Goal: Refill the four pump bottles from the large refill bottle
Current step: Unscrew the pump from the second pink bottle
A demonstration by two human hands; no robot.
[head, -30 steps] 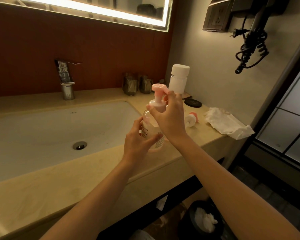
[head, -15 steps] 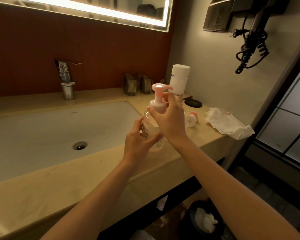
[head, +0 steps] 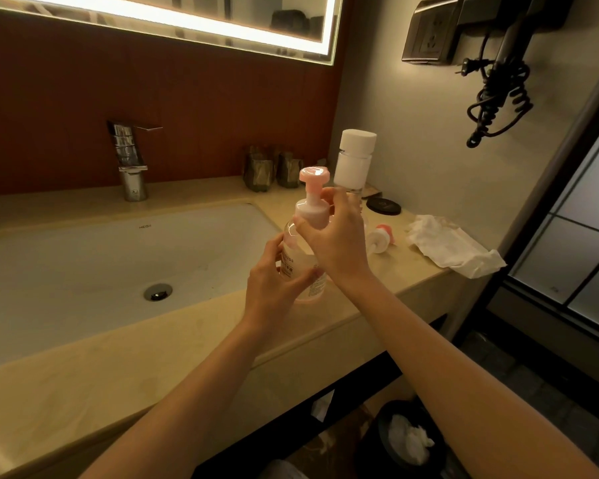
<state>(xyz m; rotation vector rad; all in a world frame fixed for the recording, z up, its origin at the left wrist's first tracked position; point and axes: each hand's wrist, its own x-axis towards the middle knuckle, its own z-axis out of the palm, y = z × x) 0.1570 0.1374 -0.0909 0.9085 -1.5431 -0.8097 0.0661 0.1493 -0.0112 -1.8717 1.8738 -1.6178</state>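
1. Since the earlier frame, the pump had rotated, spout swinging round.
2. At frame centre, left hand gripped the bottle; right hand pinched the pump.
3. Crooked threading could cause leaks.

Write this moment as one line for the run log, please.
pump bottle: upright by sink | left hand: holds its body | right hand: grips its pink collar | white-capped bottle: behind

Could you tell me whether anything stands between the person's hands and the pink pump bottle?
Nothing visible does. The left hand grips the pink pump bottle by its body, and the right hand holds its pump collar directly.
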